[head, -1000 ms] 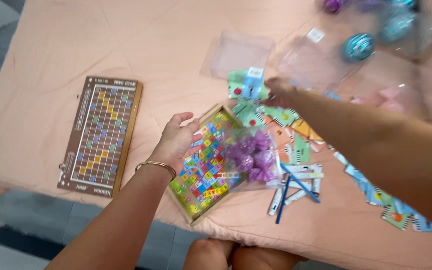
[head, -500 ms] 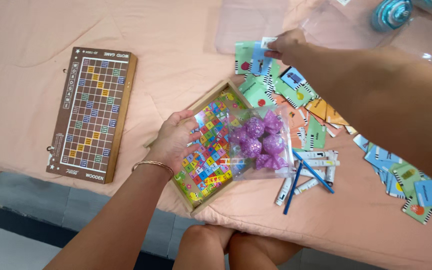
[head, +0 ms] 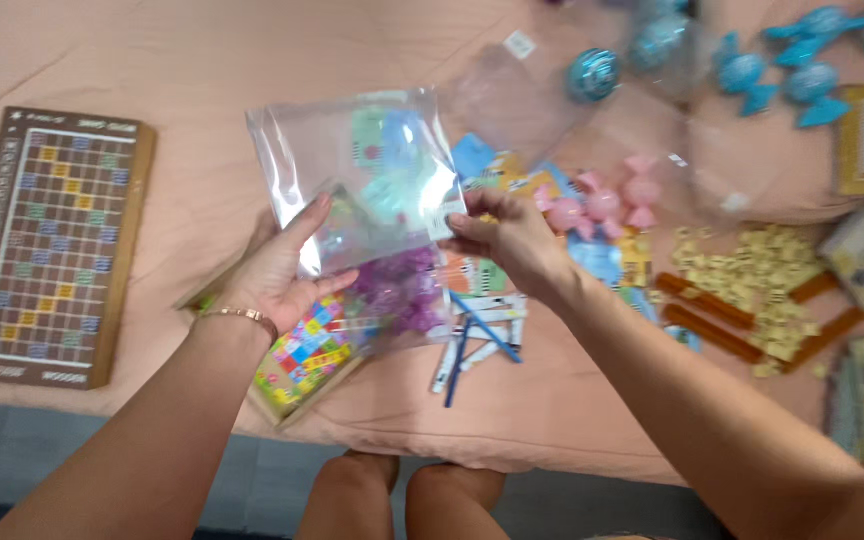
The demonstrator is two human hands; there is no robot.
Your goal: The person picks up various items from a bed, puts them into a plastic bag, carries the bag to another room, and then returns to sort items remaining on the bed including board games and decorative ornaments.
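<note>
left hand (head: 282, 265) — fingers clamped on glossy clear plastic bag (head: 357, 165) | right hand (head: 512, 235) — fingers pinching bag's right edge | below: square wooden tray (head: 302, 365), colourful grid

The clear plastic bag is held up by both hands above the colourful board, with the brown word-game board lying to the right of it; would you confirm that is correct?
Not quite. The head view shows the brown word-game board lying to the left, not the right. The rest holds: the left hand and right hand both hold the clear plastic bag above the colourful board.
</note>
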